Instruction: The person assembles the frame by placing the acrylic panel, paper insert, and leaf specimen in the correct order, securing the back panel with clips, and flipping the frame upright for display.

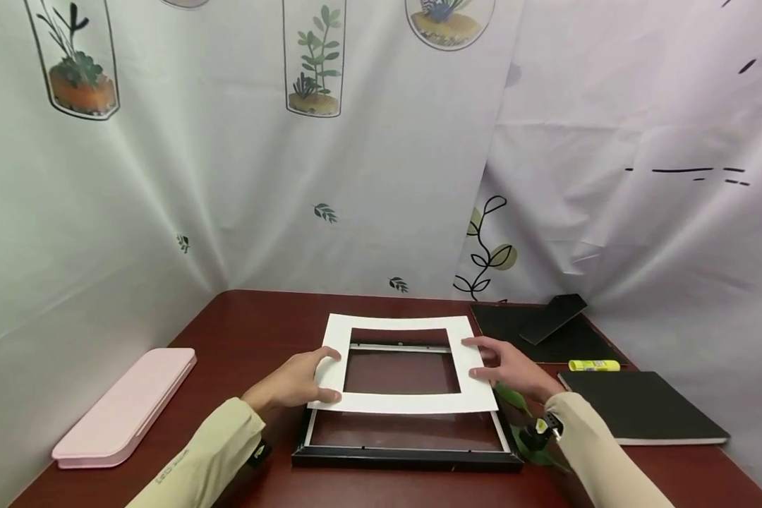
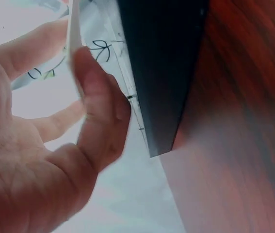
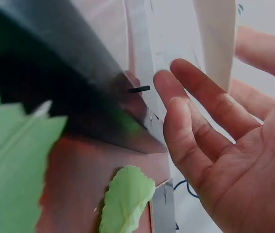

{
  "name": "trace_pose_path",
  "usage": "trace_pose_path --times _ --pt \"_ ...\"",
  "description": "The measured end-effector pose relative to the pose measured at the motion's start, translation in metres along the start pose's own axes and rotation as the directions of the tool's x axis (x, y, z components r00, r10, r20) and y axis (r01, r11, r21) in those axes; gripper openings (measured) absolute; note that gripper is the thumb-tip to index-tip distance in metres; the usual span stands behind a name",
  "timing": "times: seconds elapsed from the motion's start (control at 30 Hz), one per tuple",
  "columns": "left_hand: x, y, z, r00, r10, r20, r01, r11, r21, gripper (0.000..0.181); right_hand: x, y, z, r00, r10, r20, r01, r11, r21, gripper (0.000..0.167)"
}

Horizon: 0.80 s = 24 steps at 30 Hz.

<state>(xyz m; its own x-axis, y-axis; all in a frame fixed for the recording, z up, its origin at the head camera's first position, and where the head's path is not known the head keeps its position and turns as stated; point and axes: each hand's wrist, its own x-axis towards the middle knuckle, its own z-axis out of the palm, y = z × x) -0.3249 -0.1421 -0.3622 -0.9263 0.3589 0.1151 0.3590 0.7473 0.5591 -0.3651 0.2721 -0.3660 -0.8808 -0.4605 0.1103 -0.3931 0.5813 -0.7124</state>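
Observation:
A white mat board (image 1: 406, 402) with a rectangular window is held above a black picture frame (image 1: 406, 458) on the table. My left hand (image 1: 295, 379) pinches the mat's left edge between thumb and fingers; the left wrist view shows the mat edge (image 2: 74, 53) between them, beside the frame's black side (image 2: 161, 73). My right hand (image 1: 514, 367) grips the mat's right edge, and in the right wrist view several fingers curl below the mat (image 3: 217, 39), near a small black tab (image 3: 139, 89) on the frame. Through the window the frame's far side shows.
Green leaves (image 3: 127, 199) lie by the frame's right side. At right are a black backing board with an easel leg (image 1: 552, 319), a yellow glue stick (image 1: 593, 365) and a black book (image 1: 641, 409). A pink case (image 1: 127, 406) lies at left. A printed curtain surrounds the table.

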Motion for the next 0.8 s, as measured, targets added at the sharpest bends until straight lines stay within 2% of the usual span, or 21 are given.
trace_pose_path --times 0.2,0.47,0.67,0.8 --pt "-0.010 0.013 -0.001 0.999 -0.016 0.044 0.009 0.991 0.137 0.055 -0.014 0.005 -0.004 0.993 -0.036 0.110 0.027 0.996 0.081 0.064" --pt "-0.021 0.020 0.003 0.995 0.057 0.078 -0.072 0.976 0.205 0.040 -0.021 0.001 -0.003 0.986 0.005 0.169 -0.013 0.999 0.045 0.062" --pt "-0.027 0.026 0.008 0.998 -0.002 0.061 -0.011 0.978 0.206 0.035 -0.022 -0.001 -0.002 0.983 0.040 0.182 -0.045 0.999 0.022 0.062" --pt "-0.029 0.029 0.007 0.999 -0.036 0.039 0.026 0.971 0.237 0.031 -0.023 -0.002 -0.003 0.981 0.066 0.184 -0.070 0.997 0.019 0.062"
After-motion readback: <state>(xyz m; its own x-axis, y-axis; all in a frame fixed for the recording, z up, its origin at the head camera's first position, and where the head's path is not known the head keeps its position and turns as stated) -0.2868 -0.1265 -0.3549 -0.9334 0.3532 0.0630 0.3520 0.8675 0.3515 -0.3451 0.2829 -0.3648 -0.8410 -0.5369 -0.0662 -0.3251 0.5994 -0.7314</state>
